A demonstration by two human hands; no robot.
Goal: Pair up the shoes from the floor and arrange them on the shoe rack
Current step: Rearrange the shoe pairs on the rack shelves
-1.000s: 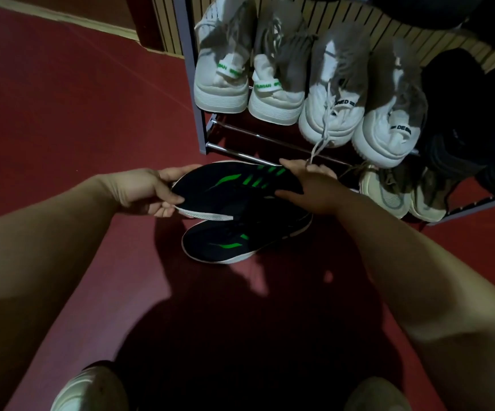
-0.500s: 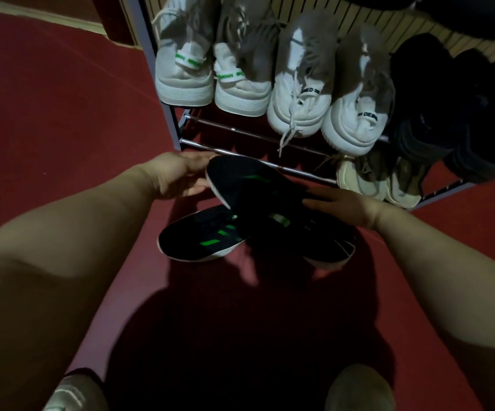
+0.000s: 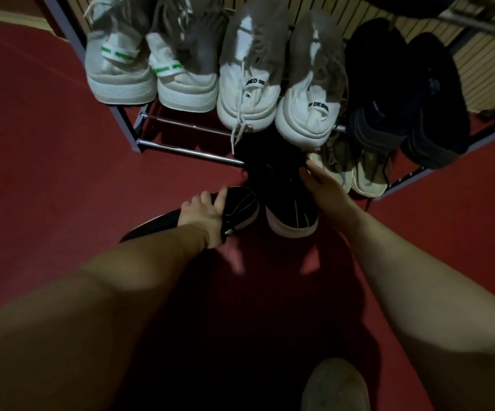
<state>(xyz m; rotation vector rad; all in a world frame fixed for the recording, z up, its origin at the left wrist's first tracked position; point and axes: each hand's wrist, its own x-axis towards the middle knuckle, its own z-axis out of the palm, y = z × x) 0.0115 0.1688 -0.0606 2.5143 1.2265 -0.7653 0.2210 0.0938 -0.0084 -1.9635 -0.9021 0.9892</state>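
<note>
shoe rack (image 3: 181, 151) with paired shoes (image 3: 246, 93)

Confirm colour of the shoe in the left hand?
Dark navy-black with a white sole edge, head view.

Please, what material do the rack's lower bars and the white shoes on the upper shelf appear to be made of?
Lower bars: probably metal, with a polished chrome-like finish; they are thin round tubes showing a bright gleam. White shoes: uppers look like matte fabric or canvas, somewhat creased, with woven laces hanging down; the thick ribbed soles look like rubber. The dim light leaves the exact materials uncertain.
</note>
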